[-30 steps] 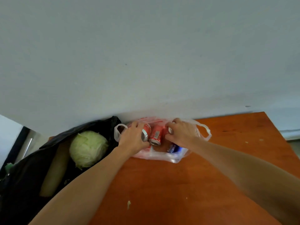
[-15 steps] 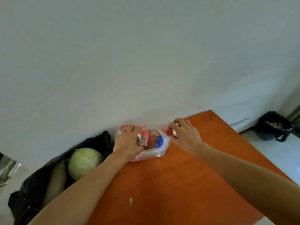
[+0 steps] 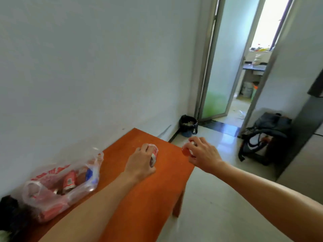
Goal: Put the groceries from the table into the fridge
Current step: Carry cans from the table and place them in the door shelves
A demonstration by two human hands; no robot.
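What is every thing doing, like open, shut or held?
Left hand, grips a red can.
Right hand, grips a second can.
Plastic bag, open, lying on the table, cans inside.
Door, open.
Bin, uncovered, rubbish inside.

1 head-worn view looks forward and down over the table (image 3: pixel 157 198) toward the doorway (image 3: pixel 244 81)
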